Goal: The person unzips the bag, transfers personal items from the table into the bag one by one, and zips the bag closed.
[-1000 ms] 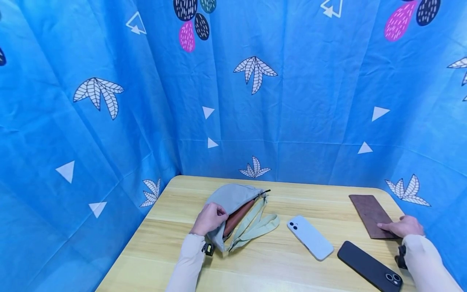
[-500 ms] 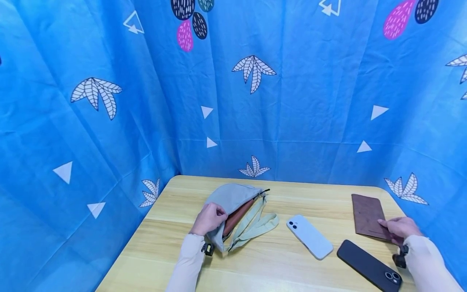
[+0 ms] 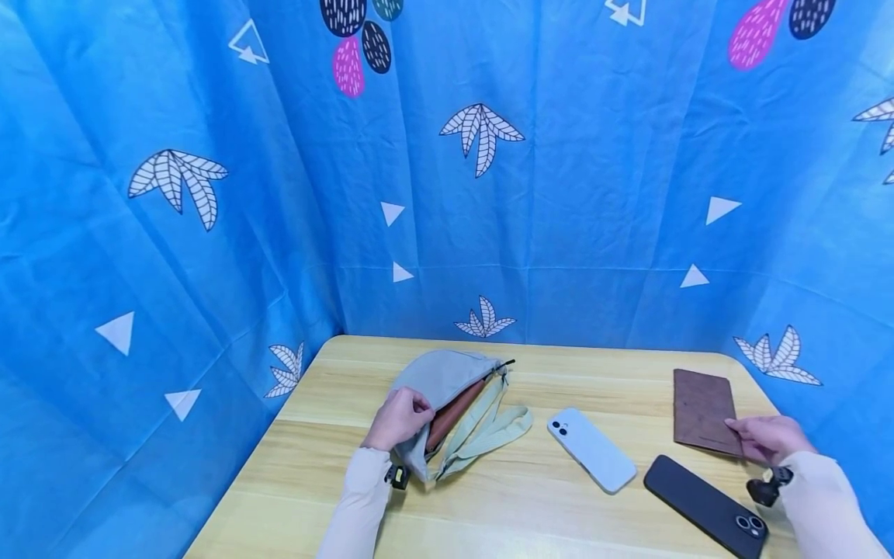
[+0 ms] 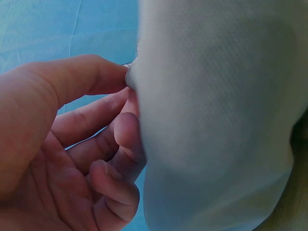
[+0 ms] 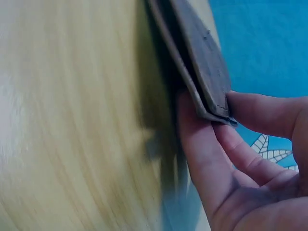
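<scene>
On the left in the head view lies a grey fabric waist bag (image 3: 440, 376) with a pale green strap (image 3: 485, 446). Its mouth gapes, and something reddish-brown (image 3: 457, 411) shows inside. My left hand (image 3: 400, 419) pinches the edge of that mouth between thumb and fingers; the bag (image 4: 216, 120) fills much of the left wrist view. At the right, my right hand (image 3: 774, 436) pinches the near right corner of a brown folded leather wallet (image 3: 704, 407), thumb on top and fingers beneath. In the right wrist view the wallet (image 5: 207, 62) is tilted, its two layers slightly apart, with a shadow on the table.
A white phone (image 3: 592, 452) lies face down on the wooden table (image 3: 559, 528), right of the strap. Closer to the right forearm is a black phone (image 3: 704, 505), also face down. Blue patterned curtains (image 3: 489, 225) hang behind the table and at both sides.
My right hand has raised the wallet's near edge and turned the wallet a little, with fingers now under its corner. The left hand and the bag have stayed in place.
</scene>
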